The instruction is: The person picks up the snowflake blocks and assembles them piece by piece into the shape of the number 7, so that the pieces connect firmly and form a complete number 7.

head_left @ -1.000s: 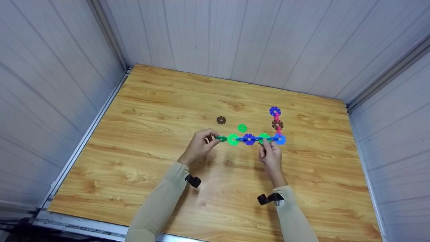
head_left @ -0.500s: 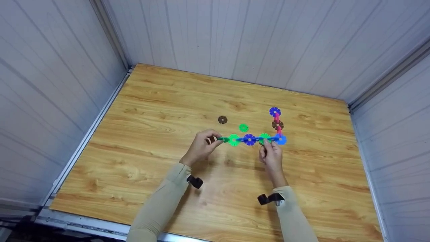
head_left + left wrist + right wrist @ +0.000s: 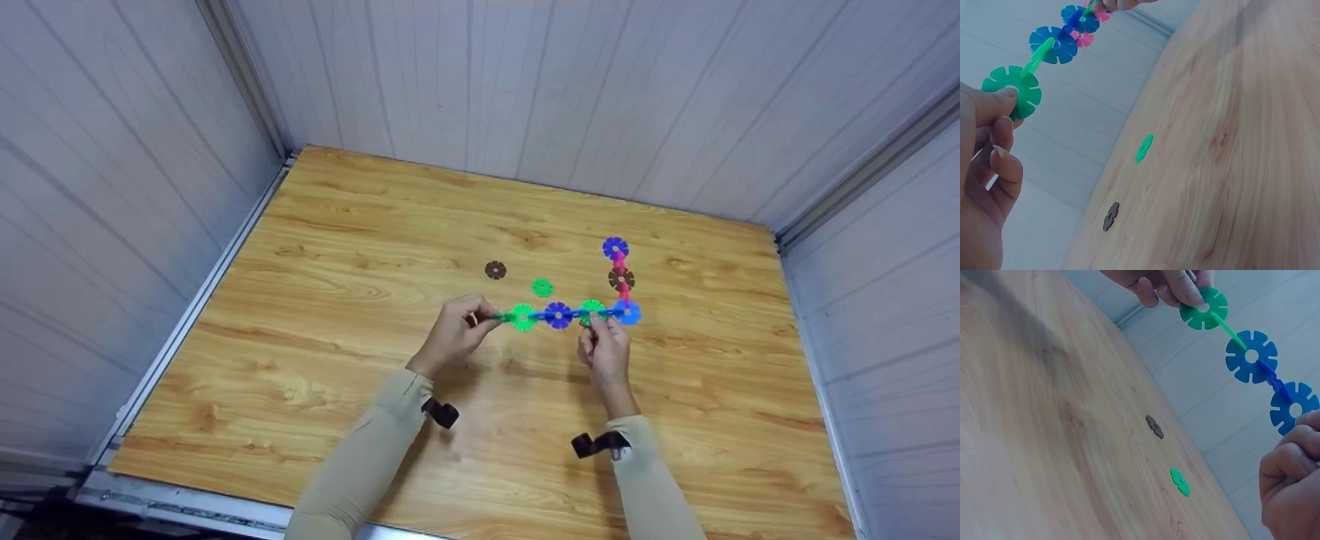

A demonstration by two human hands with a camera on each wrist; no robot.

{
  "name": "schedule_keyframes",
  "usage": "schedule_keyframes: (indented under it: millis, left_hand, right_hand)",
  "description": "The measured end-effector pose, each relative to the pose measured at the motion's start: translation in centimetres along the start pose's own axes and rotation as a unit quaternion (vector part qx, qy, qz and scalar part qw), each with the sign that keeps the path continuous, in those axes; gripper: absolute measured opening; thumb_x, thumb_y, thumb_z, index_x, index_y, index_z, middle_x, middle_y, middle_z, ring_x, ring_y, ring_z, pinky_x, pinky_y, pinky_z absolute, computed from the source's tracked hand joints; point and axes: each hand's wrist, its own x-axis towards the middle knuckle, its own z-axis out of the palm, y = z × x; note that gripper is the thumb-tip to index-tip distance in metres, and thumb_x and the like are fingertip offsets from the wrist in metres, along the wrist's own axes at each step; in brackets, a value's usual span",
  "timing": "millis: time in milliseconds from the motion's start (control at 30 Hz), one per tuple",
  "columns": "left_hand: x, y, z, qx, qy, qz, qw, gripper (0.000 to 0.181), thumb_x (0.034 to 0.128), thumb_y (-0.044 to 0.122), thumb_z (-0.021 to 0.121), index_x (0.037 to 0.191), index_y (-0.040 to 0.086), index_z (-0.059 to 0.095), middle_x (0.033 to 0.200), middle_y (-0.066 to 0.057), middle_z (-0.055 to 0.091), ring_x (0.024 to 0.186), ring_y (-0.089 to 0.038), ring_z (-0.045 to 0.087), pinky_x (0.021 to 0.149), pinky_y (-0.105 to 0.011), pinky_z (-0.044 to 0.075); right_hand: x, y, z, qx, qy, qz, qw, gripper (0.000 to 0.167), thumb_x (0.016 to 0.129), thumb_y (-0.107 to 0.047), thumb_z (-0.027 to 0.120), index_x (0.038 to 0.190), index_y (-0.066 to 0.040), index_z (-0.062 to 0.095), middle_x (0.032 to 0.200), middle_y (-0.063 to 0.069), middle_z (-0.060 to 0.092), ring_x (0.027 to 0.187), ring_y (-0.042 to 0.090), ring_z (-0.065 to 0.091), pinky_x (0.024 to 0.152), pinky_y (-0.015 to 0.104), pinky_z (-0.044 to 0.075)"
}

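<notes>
My left hand (image 3: 456, 334) pinches a green slotted disc (image 3: 1026, 93) at the left end of a chain of interlocking snowflake discs. That disc meets a light green disc (image 3: 523, 317), followed by blue and purple discs (image 3: 558, 316). Thumb and fingers of my right hand (image 3: 606, 351) grip the chain near a green disc (image 3: 592, 308), partly covering it. The chain is held above the table and turns at a light blue disc (image 3: 628, 313). From there pink discs, a brown disc (image 3: 621, 279) and a purple disc (image 3: 616, 247) run away from me.
On the wooden table (image 3: 337, 262) lie a loose brown disc (image 3: 496, 270) and a loose green disc (image 3: 542, 287), just beyond the chain. Pale panel walls (image 3: 495, 82) enclose the table at the back and both sides.
My left hand has moved slightly right, bringing its green disc from beside the light green disc to overlap its slotted edge. The right hand has stayed nearly still.
</notes>
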Motion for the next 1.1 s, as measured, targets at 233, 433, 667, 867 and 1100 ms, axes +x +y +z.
schedule_keyframes:
  millis: [233,433,667,867,1100]
  left_hand:
    - [-0.1,-1.4,1.0,-0.004,0.001,-0.005,1.0,0.009,0.0872,-0.012,0.068,0.083,-0.005,0.065,0.078,-0.017,0.064,0.057,-0.017,0.048,0.051,-0.022,0.039]
    - [0.1,-2.8,1.5,-0.024,-0.009,-0.007,0.9996,0.009,0.0898,-0.002,0.07,0.082,0.0,0.065,0.079,-0.01,0.065,0.057,-0.015,0.048,0.051,-0.023,0.04]
    - [0.6,-3.2,2.5,-0.029,-0.013,-0.022,0.9993,0.008,0.0917,0.008,0.072,0.085,0.006,0.068,0.082,-0.002,0.066,0.066,-0.012,0.055,0.055,-0.025,0.045]
    - [1.2,-3.5,3.1,0.003,-0.022,-0.045,0.9987,0.008,0.0933,0.013,0.071,0.092,0.005,0.068,0.087,0.002,0.064,0.074,-0.012,0.059,0.058,-0.026,0.049]
    - [2.1,-5.1,2.0,0.054,-0.047,-0.088,0.9936,0.019,0.0916,-0.002,0.068,0.11,0.002,0.067,0.102,-0.011,0.063,0.076,-0.018,0.057,0.07,-0.03,0.051]
  right_hand:
    - [0.3,-0.3,0.2,0.015,-0.023,-0.007,0.9996,0.026,0.107,-0.015,0.043,0.088,0.001,0.052,0.049,-0.003,0.039,0.038,0.005,0.032,0.037,0.021,0.022]
    - [0.5,-0.2,-0.3,0.029,-0.024,-0.005,0.9993,0.027,0.107,-0.013,0.041,0.087,0.003,0.051,0.049,-0.003,0.038,0.037,0.006,0.031,0.037,0.022,0.02]
    - [0.3,-0.1,-1.7,0.035,-0.025,-0.017,0.9989,0.028,0.108,-0.013,0.04,0.092,0.009,0.048,0.049,-0.002,0.039,0.037,0.005,0.031,0.038,0.023,0.019]
    - [0.2,0.2,-2.5,0.041,-0.025,-0.029,0.9985,0.027,0.108,-0.017,0.041,0.09,0.003,0.047,0.05,-0.002,0.04,0.037,0.004,0.031,0.039,0.024,0.017]
    - [0.6,0.0,-3.0,0.039,-0.009,-0.025,0.9989,0.027,0.108,-0.016,0.04,0.086,-0.002,0.048,0.049,-0.002,0.04,0.037,0.004,0.032,0.038,0.022,0.018]
